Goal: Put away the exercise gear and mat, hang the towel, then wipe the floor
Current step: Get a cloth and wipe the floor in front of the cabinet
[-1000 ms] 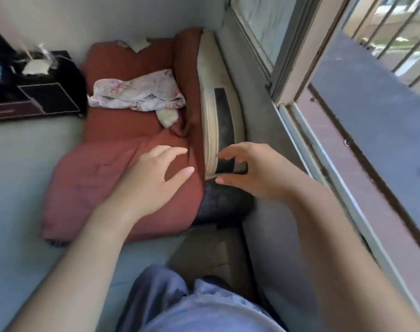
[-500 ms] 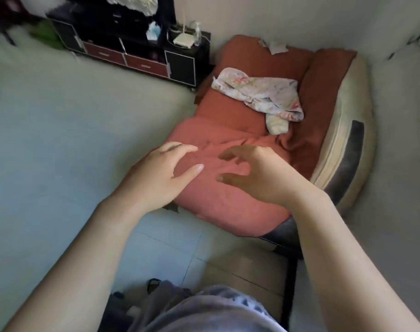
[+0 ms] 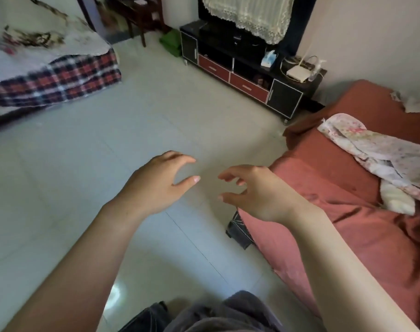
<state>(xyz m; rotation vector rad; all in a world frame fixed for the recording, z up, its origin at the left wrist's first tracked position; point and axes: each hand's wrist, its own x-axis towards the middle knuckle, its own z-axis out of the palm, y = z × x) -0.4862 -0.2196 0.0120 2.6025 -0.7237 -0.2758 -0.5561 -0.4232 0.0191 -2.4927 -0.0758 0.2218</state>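
My left hand point(image 3: 156, 185) and my right hand point(image 3: 254, 190) hover side by side over the pale tiled floor point(image 3: 96, 164), fingers loosely curled, each holding nothing. To the right lies a low mattress under a red cover point(image 3: 348, 178). A crumpled floral cloth point(image 3: 376, 149) rests on top of it, well right of my right hand. No exercise gear or mat shows in the head view.
A black TV stand with red drawers point(image 3: 242, 77) lines the far wall, with a tissue box point(image 3: 269, 59) and white router point(image 3: 297, 73) on top. A plaid-covered bed point(image 3: 55, 75) sits far left. A green item point(image 3: 171, 43) lies beside the stand. My knees point(image 3: 204, 315) show at bottom.
The view has swung left from the window and mattress to the open floor. Both hands stay empty and now hover over tiles instead of the red cover.
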